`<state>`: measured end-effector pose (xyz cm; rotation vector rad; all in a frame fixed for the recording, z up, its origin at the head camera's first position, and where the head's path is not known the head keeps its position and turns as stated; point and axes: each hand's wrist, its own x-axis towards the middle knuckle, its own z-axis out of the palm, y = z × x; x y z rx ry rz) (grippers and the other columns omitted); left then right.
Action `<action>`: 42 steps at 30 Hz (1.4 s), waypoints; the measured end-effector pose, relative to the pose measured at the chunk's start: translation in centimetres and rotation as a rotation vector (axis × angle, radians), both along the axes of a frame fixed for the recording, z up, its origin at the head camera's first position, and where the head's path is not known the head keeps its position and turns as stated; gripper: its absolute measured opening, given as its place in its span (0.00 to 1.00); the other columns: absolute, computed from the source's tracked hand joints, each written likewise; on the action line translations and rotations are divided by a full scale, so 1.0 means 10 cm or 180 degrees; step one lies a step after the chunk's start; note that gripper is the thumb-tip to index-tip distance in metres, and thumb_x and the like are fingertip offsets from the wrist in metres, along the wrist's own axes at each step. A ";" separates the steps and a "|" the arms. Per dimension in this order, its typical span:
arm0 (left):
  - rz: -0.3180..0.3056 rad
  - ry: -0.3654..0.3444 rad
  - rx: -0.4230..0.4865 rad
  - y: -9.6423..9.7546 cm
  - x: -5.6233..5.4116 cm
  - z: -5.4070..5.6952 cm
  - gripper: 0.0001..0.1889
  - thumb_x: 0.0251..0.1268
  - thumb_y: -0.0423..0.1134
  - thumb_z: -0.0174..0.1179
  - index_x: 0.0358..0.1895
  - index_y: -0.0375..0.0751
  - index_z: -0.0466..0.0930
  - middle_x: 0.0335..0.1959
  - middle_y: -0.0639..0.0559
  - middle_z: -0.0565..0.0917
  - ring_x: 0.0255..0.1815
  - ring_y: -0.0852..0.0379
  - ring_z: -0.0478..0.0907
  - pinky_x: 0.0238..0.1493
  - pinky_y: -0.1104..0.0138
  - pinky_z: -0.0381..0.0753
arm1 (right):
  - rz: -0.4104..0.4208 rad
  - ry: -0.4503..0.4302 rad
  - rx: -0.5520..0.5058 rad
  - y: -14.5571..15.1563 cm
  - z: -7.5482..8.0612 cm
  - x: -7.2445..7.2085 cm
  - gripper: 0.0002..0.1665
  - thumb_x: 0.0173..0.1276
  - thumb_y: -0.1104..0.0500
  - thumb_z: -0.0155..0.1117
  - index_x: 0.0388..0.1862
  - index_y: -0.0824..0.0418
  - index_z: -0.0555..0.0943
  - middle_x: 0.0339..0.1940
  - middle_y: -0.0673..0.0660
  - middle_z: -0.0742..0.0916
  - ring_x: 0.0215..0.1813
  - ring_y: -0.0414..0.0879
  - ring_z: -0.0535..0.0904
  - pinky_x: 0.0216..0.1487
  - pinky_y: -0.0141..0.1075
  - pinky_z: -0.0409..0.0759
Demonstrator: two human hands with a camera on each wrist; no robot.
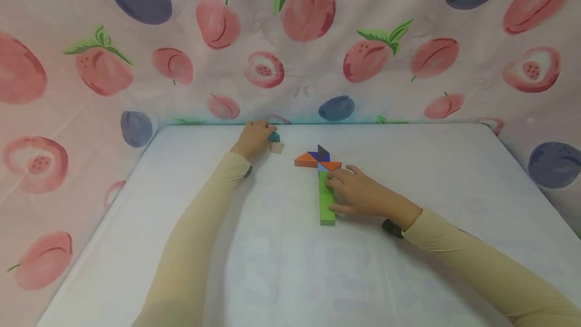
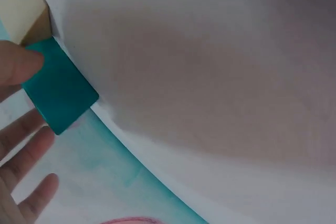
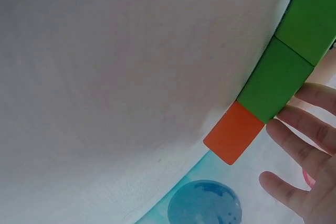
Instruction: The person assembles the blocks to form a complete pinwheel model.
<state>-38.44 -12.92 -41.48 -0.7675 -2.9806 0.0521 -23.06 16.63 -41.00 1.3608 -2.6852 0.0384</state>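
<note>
At the table's far edge, my left hand [image 1: 254, 139] pinches a teal block [image 2: 63, 87] between thumb and fingers. A plain wooden block [image 1: 277, 148] lies right beside it. My right hand [image 1: 360, 192] has its fingers spread, and fingertips touch the right side of two green blocks [image 1: 327, 210] laid end to end. Above the green blocks sits a pinwheel-like group: an orange triangular block [image 1: 305, 161] at left, blue and dark triangular blocks [image 1: 323, 153] on top, another orange block [image 1: 333, 165] at right and a light blue piece [image 1: 322, 167] near the centre.
White cloth covers the table [image 1: 272, 266]. A fruit-patterned cloth [image 1: 308, 85] rises behind its far edge and along both sides. A dark wrist device [image 1: 392, 228] sits under the right wrist.
</note>
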 end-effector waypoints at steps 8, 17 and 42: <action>-0.0812 0.0430 -0.0078 0.01 0.03 -0.02 0.17 0.62 0.28 0.56 0.52 0.48 0.78 0.54 0.44 0.76 0.62 0.46 0.69 0.68 0.53 0.62 | -0.0026 -0.0032 0.0028 0.00 -0.02 -0.01 0.33 0.62 0.40 0.61 0.56 0.63 0.75 0.56 0.58 0.79 0.61 0.51 0.72 0.63 0.57 0.67; -0.1351 0.0626 -0.0396 0.08 0.09 0.01 0.09 0.63 0.33 0.57 0.41 0.49 0.84 0.43 0.48 0.81 0.50 0.49 0.75 0.64 0.56 0.67 | -0.0077 -0.0127 0.0034 0.00 -0.02 -0.02 0.33 0.62 0.40 0.61 0.56 0.63 0.75 0.57 0.59 0.79 0.62 0.51 0.71 0.65 0.57 0.65; -0.1386 0.0609 -0.0544 0.04 0.11 0.00 0.16 0.59 0.25 0.55 0.42 0.51 0.82 0.38 0.49 0.79 0.45 0.49 0.75 0.60 0.56 0.70 | -0.0050 -0.0091 0.0031 -0.01 -0.01 -0.02 0.33 0.62 0.40 0.60 0.55 0.64 0.75 0.56 0.59 0.79 0.62 0.51 0.72 0.64 0.57 0.67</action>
